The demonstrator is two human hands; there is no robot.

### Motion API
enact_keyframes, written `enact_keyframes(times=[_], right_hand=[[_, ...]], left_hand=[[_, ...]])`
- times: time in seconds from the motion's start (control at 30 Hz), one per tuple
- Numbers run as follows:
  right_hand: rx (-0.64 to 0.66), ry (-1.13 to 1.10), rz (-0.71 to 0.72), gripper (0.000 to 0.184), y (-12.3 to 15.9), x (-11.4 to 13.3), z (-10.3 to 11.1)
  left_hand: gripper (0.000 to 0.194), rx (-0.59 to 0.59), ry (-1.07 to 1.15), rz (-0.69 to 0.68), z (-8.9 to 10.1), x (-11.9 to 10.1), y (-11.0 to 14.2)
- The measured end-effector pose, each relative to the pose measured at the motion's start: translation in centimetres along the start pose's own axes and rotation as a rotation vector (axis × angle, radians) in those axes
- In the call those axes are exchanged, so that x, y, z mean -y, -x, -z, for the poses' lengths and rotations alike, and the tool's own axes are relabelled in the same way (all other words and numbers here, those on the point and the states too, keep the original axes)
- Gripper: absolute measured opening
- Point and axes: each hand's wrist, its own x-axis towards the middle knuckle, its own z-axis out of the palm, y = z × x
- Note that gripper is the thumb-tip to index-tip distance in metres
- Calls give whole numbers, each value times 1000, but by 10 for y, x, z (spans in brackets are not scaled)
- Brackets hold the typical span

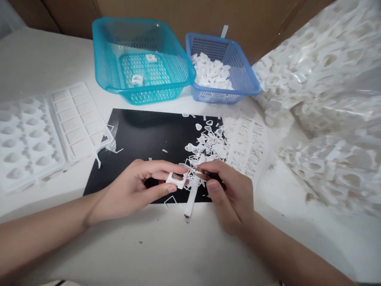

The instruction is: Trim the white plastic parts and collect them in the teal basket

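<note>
Between the thumb and fingers of my left hand [139, 184] is a small white plastic part [180, 183] with an opening through its middle. My right hand [230, 190] grips a thin metal tool [201, 174], perhaps a knife or tweezers, whose tip points at the part's right edge; whether they touch I cannot tell. Under the hands lie a white stick-like tool [193, 196] and a heap of white plastic scraps [212, 143] on a black mat [143, 131].
A teal basket [143, 88] with two white parts stands at the back, beside a blue basket [220, 95] heaped with white pieces. White molded trays [56, 131] lie at left. A large clear bag of white parts [327, 83] bulges in from the right.
</note>
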Motion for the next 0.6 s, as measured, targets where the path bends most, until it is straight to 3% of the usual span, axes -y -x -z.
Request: enact_keyframes(times=[0.27, 0.47, 0.6], right_hand=[[20, 55, 64, 18, -1, -1, 1], [-60, 534, 368, 19, -2, -3, 5], [-55, 691, 402, 19, -3, 2, 8]], left_hand=[[35, -19, 13, 41, -1, -1, 1], [37, -16, -10, 39, -1, -1, 1], [38, -27, -40, 30, -1, 0, 0]])
